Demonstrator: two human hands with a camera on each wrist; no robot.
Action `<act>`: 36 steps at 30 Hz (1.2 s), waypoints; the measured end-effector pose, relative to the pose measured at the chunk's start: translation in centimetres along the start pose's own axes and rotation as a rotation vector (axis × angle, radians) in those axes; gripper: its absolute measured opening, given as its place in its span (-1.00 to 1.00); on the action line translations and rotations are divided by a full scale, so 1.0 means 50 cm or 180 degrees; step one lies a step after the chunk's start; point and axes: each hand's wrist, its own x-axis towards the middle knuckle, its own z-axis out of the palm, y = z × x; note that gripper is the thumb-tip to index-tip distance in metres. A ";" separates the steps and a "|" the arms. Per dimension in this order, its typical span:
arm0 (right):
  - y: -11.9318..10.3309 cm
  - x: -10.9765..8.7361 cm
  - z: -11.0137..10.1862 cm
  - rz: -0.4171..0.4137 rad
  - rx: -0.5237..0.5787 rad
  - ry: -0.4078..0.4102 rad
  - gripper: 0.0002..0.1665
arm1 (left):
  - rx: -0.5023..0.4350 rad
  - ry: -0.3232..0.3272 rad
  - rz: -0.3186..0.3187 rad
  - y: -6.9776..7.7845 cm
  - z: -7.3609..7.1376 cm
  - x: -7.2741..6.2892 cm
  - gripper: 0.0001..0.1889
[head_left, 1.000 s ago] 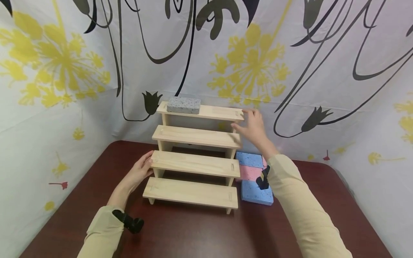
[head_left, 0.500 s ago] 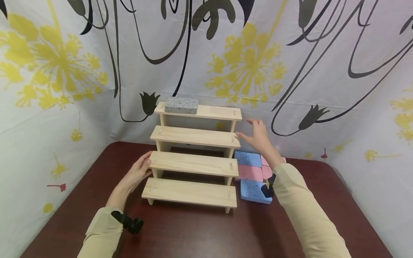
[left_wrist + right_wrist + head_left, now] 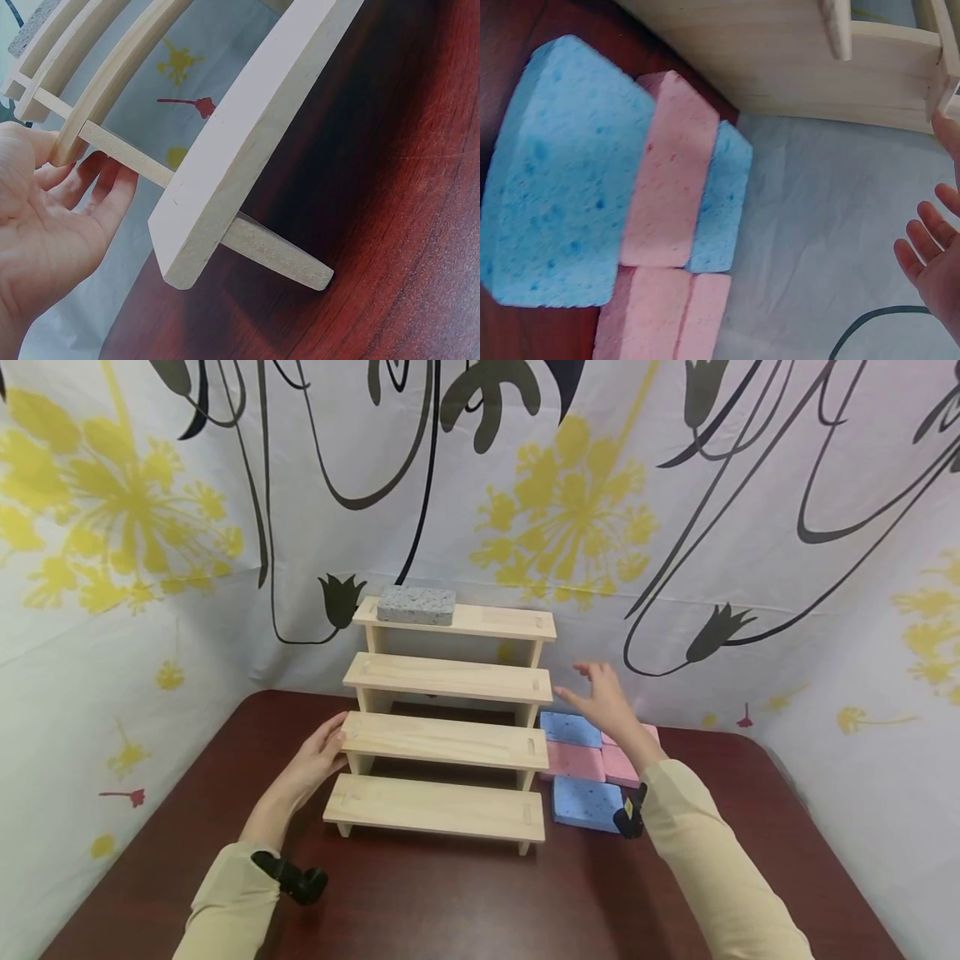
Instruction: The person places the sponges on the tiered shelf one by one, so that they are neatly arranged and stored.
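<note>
A four-tier stepped wooden stand [image 3: 446,740] occupies the middle of the dark red table. My left hand [image 3: 309,762] grips the left end of its second-lowest shelf; in the left wrist view the fingers [image 3: 112,199] reach beneath that shelf board. At the stand's right side, my right hand [image 3: 606,700] is raised with its fingers spread and loosely bent, holding nothing. Its thumb is right by the end of the second-highest shelf. A grey speckled sponge block [image 3: 416,607] lies on the left part of the top shelf.
Right of the stand, blue sponge blocks [image 3: 587,802] and pink sponge blocks [image 3: 572,762] lie close together on the table [image 3: 435,902]. A white patterned cloth [image 3: 675,527] hangs behind and at both sides.
My right hand has come down from the top shelf's right end to beside the second-highest shelf. The left hand keeps its grip, and the view has shifted slightly.
</note>
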 end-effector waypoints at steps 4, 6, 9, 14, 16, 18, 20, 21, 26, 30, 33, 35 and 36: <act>0.023 -0.012 0.008 -0.0028 -0.0066 -0.0082 -0.24 | 0.0036 0.0011 0.0012 0.000 0.000 -0.001 -0.41; 0.034 -0.019 0.012 -0.0018 -0.0092 -0.0157 -0.24 | 0.0059 0.0014 0.0013 0.001 0.000 0.001 -0.41; 0.048 -0.031 0.017 0.0013 -0.0129 -0.0273 -0.24 | 0.0028 0.0005 0.0032 0.007 -0.001 0.002 -0.41; 0.065 -0.048 0.024 0.0103 -0.0094 -0.0390 -0.25 | -0.0075 -0.0011 0.0058 0.012 -0.001 0.003 -0.42; 0.071 -0.056 0.027 0.0148 -0.0072 -0.0453 -0.25 | -0.0107 -0.0010 0.0051 0.012 -0.001 0.002 -0.43; 0.077 -0.064 0.030 0.0175 -0.0068 -0.0528 -0.25 | -0.0130 -0.0009 0.0040 0.010 -0.001 0.002 -0.43; 0.083 -0.072 0.033 0.0181 -0.0045 -0.0606 -0.26 | -0.0153 -0.0008 0.0038 0.007 0.000 0.001 -0.43; 0.086 -0.075 0.035 0.0177 -0.0039 -0.0633 -0.25 | -0.0167 -0.0012 0.0040 0.006 0.001 0.001 -0.43; 0.104 -0.082 0.042 0.0074 -0.0041 -0.0716 -0.24 | -0.0164 -0.0011 0.0052 0.005 0.001 0.003 -0.41; 0.118 -0.093 0.046 0.0115 -0.0023 -0.0840 -0.23 | -0.0132 -0.0026 0.0026 0.005 0.001 0.002 -0.41; 0.127 -0.106 0.046 0.0186 -0.0009 -0.0903 -0.26 | -0.0100 -0.0038 0.0028 0.007 0.002 0.000 -0.41; 0.133 -0.114 0.045 0.0198 0.0009 -0.0922 -0.28 | -0.0072 -0.0042 0.0035 0.008 0.002 -0.001 -0.41; 0.136 -0.118 0.045 0.0213 0.0024 -0.0926 -0.28 | -0.0069 -0.0042 0.0036 0.008 0.002 -0.001 -0.40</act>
